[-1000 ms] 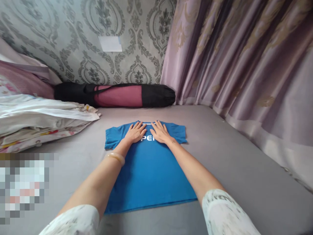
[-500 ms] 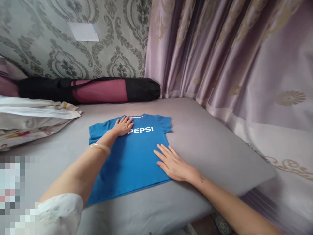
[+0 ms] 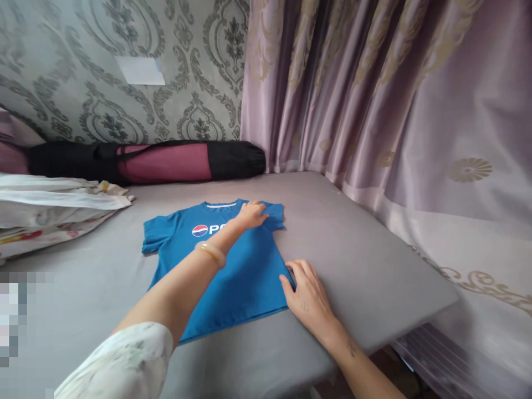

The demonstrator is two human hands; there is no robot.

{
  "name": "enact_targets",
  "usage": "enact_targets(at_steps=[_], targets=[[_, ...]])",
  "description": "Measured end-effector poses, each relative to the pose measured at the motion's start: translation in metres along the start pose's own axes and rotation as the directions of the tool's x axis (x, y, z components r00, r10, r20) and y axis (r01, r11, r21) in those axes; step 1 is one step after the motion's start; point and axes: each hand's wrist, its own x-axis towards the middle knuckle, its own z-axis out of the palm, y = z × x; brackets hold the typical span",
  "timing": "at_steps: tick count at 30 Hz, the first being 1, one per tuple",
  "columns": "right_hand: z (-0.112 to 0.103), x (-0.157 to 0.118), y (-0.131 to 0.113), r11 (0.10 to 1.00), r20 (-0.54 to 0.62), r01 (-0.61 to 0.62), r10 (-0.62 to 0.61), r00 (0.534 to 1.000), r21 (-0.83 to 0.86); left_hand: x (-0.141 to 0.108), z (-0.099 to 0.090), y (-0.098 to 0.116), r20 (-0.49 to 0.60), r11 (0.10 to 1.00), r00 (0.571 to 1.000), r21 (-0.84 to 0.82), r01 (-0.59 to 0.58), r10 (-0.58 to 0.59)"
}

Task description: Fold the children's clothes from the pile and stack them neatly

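Note:
A blue short-sleeved T-shirt [image 3: 245,277] lies flat on the grey bed sheet, its neck facing away from me. A round red, white and blue logo sits on its chest, and my left forearm covers most of the lettering beside it. My left hand [image 3: 252,215] rests on the shirt's right shoulder, near the sleeve, fingers slightly bent and apart. A pale bangle circles that wrist. At the right side edge, above the hem corner, is my right hand [image 3: 310,293]. Its thumb is over the cloth and its curved fingers are just outside the edge, with a gap between them.
A black and maroon long bag [image 3: 166,162] lies along the patterned wall. Crumpled white bedding [image 3: 58,208] is heaped at the left. Mauve curtains [image 3: 353,100] hang behind and to the right of the bed [image 3: 366,260], whose edge shows at lower right.
My left hand has moved right across the chest to the right shoulder, uncovering the logo. My right hand has slid off the shirt's front to its side edge, fingers now curved.

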Motion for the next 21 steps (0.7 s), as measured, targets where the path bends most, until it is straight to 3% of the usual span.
enact_targets(at_steps=[3, 8, 12, 21], targets=[[0.008, -0.003, 0.000, 0.991, -0.045, -0.041, 0.036, 0.998, -0.124, 0.016, 0.009, 0.032, 0.064, 0.997, 0.997, -0.060, -0.044, 0.047], [0.011, -0.008, -0.002, 0.976, -0.096, -0.069, 0.050, 0.994, -0.204, 0.026, 0.020, 0.064, 0.102, 0.979, 0.978, -0.072, 0.190, -0.182], [0.013, -0.010, -0.001, 0.984, -0.108, -0.054, 0.036, 0.993, -0.171, 0.030, 0.028, 0.073, 0.069, 0.950, 0.954, -0.094, 0.299, -0.293], [0.018, -0.012, 0.004, 0.999, -0.129, -0.021, 0.015, 0.992, -0.040, 0.044, 0.033, 0.078, 0.052, 0.917, 0.934, -0.180, 0.356, -0.352]])
